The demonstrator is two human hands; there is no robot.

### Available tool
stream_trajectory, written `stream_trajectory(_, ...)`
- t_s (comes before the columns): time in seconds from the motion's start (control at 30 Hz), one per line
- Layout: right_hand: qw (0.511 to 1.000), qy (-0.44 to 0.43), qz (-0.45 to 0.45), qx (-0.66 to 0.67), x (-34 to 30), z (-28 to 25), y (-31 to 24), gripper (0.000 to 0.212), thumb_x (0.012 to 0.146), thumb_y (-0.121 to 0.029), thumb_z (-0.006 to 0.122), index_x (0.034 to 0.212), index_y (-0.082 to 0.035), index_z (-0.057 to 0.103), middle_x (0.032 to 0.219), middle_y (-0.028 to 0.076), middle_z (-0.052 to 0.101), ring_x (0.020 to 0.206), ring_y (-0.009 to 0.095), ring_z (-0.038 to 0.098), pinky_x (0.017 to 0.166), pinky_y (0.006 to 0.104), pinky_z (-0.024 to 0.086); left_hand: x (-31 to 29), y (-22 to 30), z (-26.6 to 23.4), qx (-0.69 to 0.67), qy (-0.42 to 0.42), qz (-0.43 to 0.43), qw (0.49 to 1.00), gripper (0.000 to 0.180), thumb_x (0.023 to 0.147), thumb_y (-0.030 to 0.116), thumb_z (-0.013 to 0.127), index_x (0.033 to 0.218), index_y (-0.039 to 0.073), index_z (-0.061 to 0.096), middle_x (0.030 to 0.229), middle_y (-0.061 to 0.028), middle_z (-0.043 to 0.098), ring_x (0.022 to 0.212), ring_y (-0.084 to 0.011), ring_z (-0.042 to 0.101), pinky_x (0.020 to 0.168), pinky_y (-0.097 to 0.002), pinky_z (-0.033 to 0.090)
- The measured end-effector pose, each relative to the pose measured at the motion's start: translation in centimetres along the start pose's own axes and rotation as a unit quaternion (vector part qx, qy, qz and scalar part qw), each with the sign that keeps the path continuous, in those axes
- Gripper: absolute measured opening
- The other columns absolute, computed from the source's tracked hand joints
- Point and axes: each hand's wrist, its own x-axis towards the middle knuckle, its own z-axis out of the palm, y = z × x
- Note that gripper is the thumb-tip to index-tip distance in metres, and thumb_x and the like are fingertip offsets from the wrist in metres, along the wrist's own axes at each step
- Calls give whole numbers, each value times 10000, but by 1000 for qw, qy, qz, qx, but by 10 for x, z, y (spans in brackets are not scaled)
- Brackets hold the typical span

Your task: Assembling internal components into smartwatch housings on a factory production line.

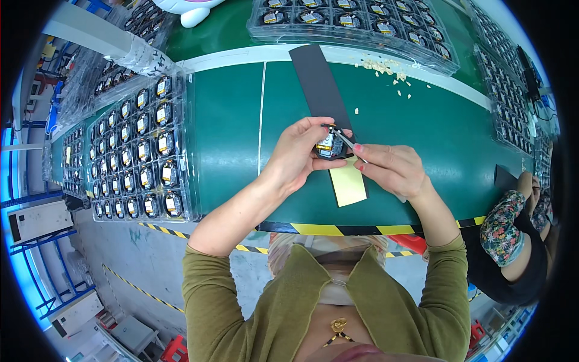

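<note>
My left hand (300,149) grips a round black electronic module (325,146) with a white-labelled part inside, thumb and fingers around its edge. My right hand (393,169) pinches a pair of metal tweezers (347,142), whose tips reach the module's upper part; I cannot make out what they touch. Beneath both hands a dark grey strip (318,78) runs down the green bench. Below the module lies a yellow paper sheet (349,184) at the strip's near end.
Clear plastic trays of similar modules stand at the left (134,157) and along the back (356,24). Small pale pieces (386,66) are scattered near the back tray. A striped tape edge (313,229) borders the bench. At the right a co-worker's sleeve (505,226) shows.
</note>
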Motion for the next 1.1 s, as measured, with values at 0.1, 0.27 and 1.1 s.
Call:
stream_trajectory(0.1, 991, 48, 100, 72, 3, -4, -4, 189, 655, 14, 675, 829, 6, 602, 916, 173, 634, 741, 255, 651, 538, 260, 512, -1, 0, 1, -4, -3, 7, 1000, 234, 871, 82, 385, 1084, -12, 419, 1071, -215, 545, 932, -280, 593, 712, -390, 558)
stream_trajectory(0.27, 889, 185, 300, 293, -7, 12, -7, 147, 764, 73, 601, 831, 26, 478, 876, 243, 615, 835, 279, 637, 687, 324, 549, -2, -3, 5, 13, 17, 27, 999, 200, 892, 53, 371, 1074, -28, 379, 1008, -189, 543, 859, -263, 615, 673, -353, 573)
stream_trajectory(1.1, 950, 137, 199, 197, -5, 7, -3, 177, 678, 99, 626, 787, -14, 544, 877, 205, 638, 748, 251, 661, 565, 276, 531, -2, -4, 7, 43, 17, 12, 999, 212, 888, 48, 384, 1077, -47, 375, 955, -170, 543, 808, -248, 623, 628, -326, 582)
